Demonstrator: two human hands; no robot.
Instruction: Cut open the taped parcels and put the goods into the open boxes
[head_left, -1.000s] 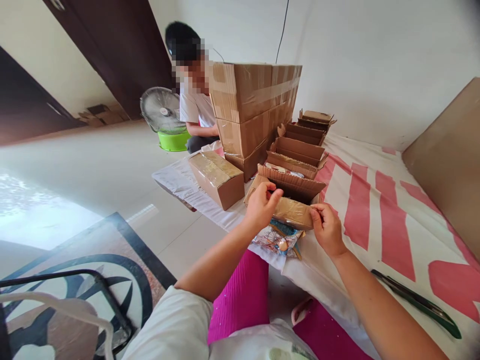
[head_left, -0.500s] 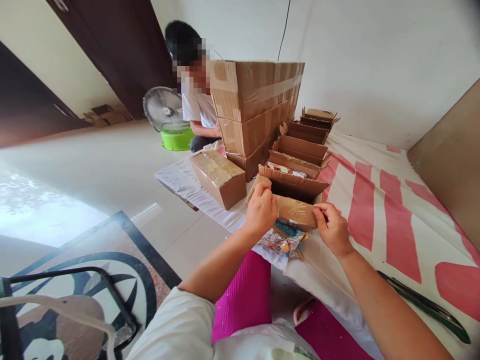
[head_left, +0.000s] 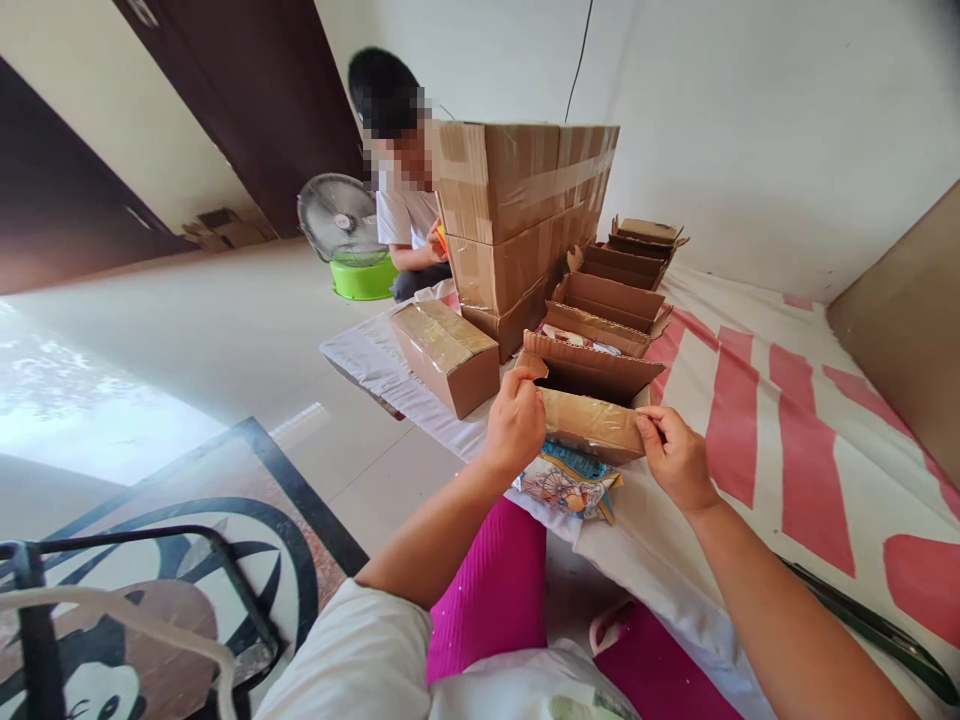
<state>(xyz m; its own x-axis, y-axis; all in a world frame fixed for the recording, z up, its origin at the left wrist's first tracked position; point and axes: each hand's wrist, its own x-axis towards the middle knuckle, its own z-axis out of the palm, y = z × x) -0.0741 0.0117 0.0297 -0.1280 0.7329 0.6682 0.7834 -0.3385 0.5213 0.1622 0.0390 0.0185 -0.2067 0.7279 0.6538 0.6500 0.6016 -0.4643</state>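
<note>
An open cardboard box (head_left: pixel 589 418) stands in front of me, its near flap folded outward and streaked with clear tape. My left hand (head_left: pixel 516 425) is closed on the flap's left end. At the flap's right end, my right hand (head_left: pixel 675 452) pinches the corner between thumb and fingers. Below the flap lies a colourful printed packet (head_left: pixel 571 482), partly covered by the box. Behind this box is another open box (head_left: pixel 607 305), with something red and white showing at its near side. The inside of the nearest box is dark, so its contents are hidden.
Taped boxes (head_left: pixel 525 190) are stacked behind, and a closed box (head_left: pixel 448 355) lies left. A person (head_left: pixel 405 215) sits beyond the stack, near a fan (head_left: pixel 337 215) on a green basin (head_left: pixel 364 278). A dark green long tool (head_left: pixel 877 625) lies right on the striped cloth (head_left: pixel 802 440).
Both hands keep their hold on the flap, almost unmoved. The view has shifted slightly. A yellow-orange item now shows at the other person's hand.
</note>
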